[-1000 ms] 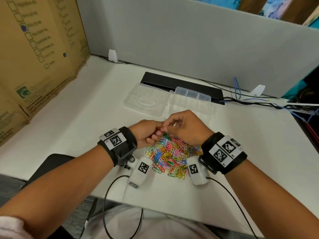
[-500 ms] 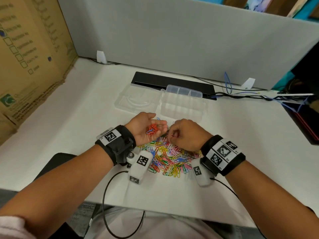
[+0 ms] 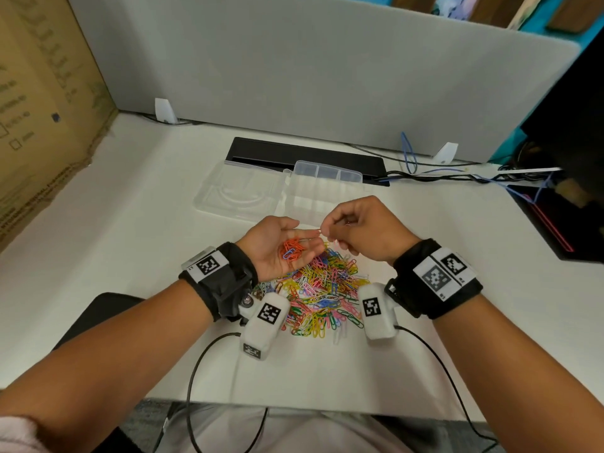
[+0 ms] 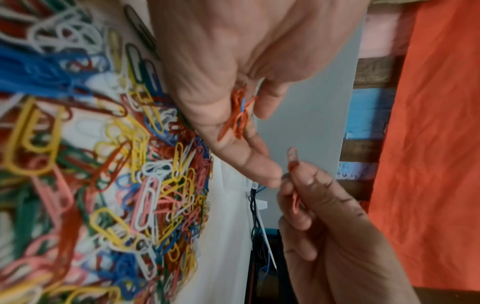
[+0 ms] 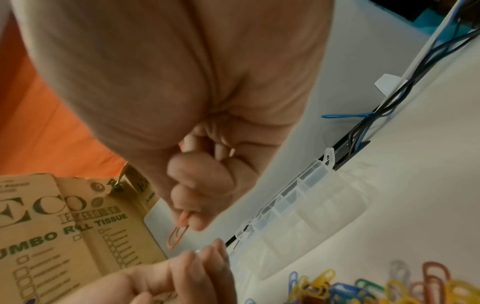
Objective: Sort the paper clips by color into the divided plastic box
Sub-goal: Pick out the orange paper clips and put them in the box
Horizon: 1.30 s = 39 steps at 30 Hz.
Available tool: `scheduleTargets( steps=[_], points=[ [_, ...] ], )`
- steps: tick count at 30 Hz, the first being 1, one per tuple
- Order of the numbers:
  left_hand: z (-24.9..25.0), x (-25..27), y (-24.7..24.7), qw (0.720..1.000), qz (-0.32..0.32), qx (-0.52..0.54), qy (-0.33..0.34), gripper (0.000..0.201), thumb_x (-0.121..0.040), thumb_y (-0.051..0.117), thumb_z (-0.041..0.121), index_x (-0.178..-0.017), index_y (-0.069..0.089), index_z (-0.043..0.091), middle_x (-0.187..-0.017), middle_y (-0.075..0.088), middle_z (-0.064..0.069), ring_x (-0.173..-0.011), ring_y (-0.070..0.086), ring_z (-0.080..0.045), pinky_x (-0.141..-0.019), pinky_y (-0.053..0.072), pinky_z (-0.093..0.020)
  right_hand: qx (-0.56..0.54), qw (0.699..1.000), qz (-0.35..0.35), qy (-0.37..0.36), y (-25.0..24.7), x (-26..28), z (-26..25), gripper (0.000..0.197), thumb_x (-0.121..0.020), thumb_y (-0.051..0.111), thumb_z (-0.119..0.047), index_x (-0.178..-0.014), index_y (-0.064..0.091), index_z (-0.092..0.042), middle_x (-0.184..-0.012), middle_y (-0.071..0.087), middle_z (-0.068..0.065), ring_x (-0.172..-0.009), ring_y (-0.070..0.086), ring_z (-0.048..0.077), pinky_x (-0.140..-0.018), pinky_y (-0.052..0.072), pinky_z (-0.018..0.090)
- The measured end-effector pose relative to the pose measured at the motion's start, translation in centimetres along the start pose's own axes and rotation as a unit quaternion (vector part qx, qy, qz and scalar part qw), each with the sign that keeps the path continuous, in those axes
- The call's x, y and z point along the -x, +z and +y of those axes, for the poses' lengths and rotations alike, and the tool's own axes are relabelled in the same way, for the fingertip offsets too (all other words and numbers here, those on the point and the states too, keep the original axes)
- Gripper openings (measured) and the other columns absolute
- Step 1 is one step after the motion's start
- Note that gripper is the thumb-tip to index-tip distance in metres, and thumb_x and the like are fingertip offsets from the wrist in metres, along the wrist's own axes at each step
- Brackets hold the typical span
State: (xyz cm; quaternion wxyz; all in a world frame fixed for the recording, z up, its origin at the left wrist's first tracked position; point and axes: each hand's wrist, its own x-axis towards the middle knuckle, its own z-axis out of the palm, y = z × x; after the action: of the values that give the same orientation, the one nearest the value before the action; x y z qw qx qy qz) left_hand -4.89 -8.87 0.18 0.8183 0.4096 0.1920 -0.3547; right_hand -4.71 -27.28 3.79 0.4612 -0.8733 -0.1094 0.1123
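A heap of mixed-colour paper clips point(image 3: 322, 297) lies on the white desk between my wrists. My left hand point(image 3: 295, 241) is held palm up above the heap's far edge, fingers relaxed. In its palm sit several orange clips and one blue one point(image 3: 292, 251), also seen in the left wrist view point(image 4: 239, 112). My right hand point(image 3: 330, 232) pinches a single orange clip point(image 5: 178, 234) between thumb and forefinger, right at the left fingertips point(image 4: 270, 174). The clear divided box point(image 3: 327, 178) lies open behind the hands, its compartments looking empty, with its lid point(image 3: 242, 194) flat to the left.
A black strip point(image 3: 307, 155) and cables point(image 3: 457, 176) run along the grey partition behind the box. A cardboard carton point(image 3: 39, 109) stands at the left. A dark device point(image 3: 555, 220) lies at the right edge. Wrist-camera cables hang off the desk's front edge.
My left hand turned palm up with the orange clips in it. My right hand rose from the heap with one orange clip and moved to the left fingertips.
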Motion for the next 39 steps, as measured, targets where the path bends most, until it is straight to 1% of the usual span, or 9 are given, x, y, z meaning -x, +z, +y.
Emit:
scheduleTargets(
  steps=[5,11,14,19,21,25,31,35,39],
  points=[
    [-0.5,-0.5,0.7,0.999,-0.048,-0.009,-0.021,0.04,-0.103,0.035,0.026,-0.111,0.059,-0.005,-0.095,0.07,-0.023,-0.073,0.071,-0.024,-0.057,0.059,-0.026,-0.011,0.999,-0.044,0.001,-0.4,-0.1,-0.7,0.009,-0.088,0.07,-0.003,-0.094,0.076,-0.007,-0.062,0.068,-0.004,-0.048,0.056,0.003,-0.047,0.046,0.016],
    [-0.5,-1.2,1.0,1.0,-0.026,-0.005,-0.013,0.033,-0.102,0.037,0.023,-0.108,0.059,-0.001,-0.081,0.067,-0.016,-0.068,0.068,-0.022,-0.05,0.056,-0.023,0.026,0.999,-0.019,0.009,-1.2,0.2,-0.3,0.009,-0.087,0.072,-0.005,-0.081,0.074,-0.011,-0.053,0.063,-0.009,-0.048,0.054,0.004,-0.048,0.047,0.023],
    [-0.4,-1.3,1.3,0.999,0.003,0.032,0.014,0.025,-0.102,0.037,0.021,-0.104,0.055,0.004,-0.077,0.062,-0.013,-0.063,0.061,-0.018,-0.045,0.05,-0.023,0.052,0.998,-0.01,0.031,-1.5,0.7,0.0,0.005,-0.086,0.074,-0.01,-0.084,0.076,-0.013,-0.063,0.067,-0.008,-0.055,0.06,0.007,-0.052,0.051,0.025],
    [-0.8,-1.6,1.1,0.996,-0.001,0.078,0.037,0.03,-0.103,0.032,0.018,-0.113,0.054,0.0,-0.095,0.061,-0.017,-0.061,0.061,-0.021,-0.06,0.058,-0.03,0.183,0.981,0.05,-0.035,0.4,1.3,-1.2,0.004,-0.082,0.077,-0.029,-0.079,0.076,-0.032,-0.079,0.064,-0.02,-0.069,0.056,-0.001,-0.067,0.044,0.024],
    [-1.1,-1.7,1.0,0.995,-0.008,0.086,0.04,0.032,-0.103,0.029,0.017,-0.105,0.056,-0.001,-0.086,0.065,-0.016,-0.062,0.062,-0.021,-0.062,0.057,-0.031,0.217,0.973,0.054,-0.064,1.7,1.3,-2.0,0.005,-0.081,0.075,-0.033,-0.076,0.074,-0.031,-0.085,0.064,-0.013,-0.076,0.057,0.004,-0.069,0.046,0.027],
    [-1.1,-1.2,0.6,0.995,0.008,0.088,0.044,0.029,-0.101,0.03,0.015,-0.087,0.053,0.005,-0.065,0.056,-0.009,-0.047,0.058,-0.018,-0.044,0.046,-0.021,0.288,0.956,0.006,-0.046,3.6,0.9,-2.4,0.011,-0.08,0.074,-0.036,-0.078,0.077,-0.026,-0.08,0.068,-0.009,-0.075,0.062,0.013,-0.067,0.047,0.026],
    [-0.4,-0.6,0.4,0.99,0.007,0.136,0.045,0.025,-0.104,0.032,0.017,-0.098,0.053,0.005,-0.063,0.062,-0.013,-0.047,0.064,-0.021,-0.047,0.055,-0.026,0.273,0.961,0.002,-0.05,4.1,0.7,-2.6,0.015,-0.085,0.064,-0.028,-0.084,0.08,-0.028,-0.08,0.067,-0.012,-0.077,0.062,0.014,-0.069,0.048,0.028],
    [-0.7,-0.5,0.5,0.986,-0.016,0.162,0.039,0.026,-0.103,0.031,0.017,-0.109,0.052,0.003,-0.079,0.065,-0.018,-0.064,0.069,-0.027,-0.069,0.061,-0.044,0.22,0.975,0.02,-0.037,3.5,0.1,-2.4,0.017,-0.085,0.064,-0.022,-0.083,0.08,-0.027,-0.088,0.075,-0.01,-0.079,0.067,0.012,-0.073,0.056,0.031],
    [-1.4,-0.3,0.7,0.981,-0.034,0.19,0.026,0.034,-0.104,0.027,0.015,-0.1,0.054,-0.006,-0.073,0.066,-0.018,-0.055,0.067,-0.025,-0.058,0.061,-0.04,0.159,0.986,0.041,-0.012,3.2,-0.7,-1.7,0.006,-0.082,0.075,-0.023,-0.079,0.079,-0.021,-0.076,0.071,-0.007,-0.077,0.067,0.014,-0.078,0.057,0.039]
  ],
)
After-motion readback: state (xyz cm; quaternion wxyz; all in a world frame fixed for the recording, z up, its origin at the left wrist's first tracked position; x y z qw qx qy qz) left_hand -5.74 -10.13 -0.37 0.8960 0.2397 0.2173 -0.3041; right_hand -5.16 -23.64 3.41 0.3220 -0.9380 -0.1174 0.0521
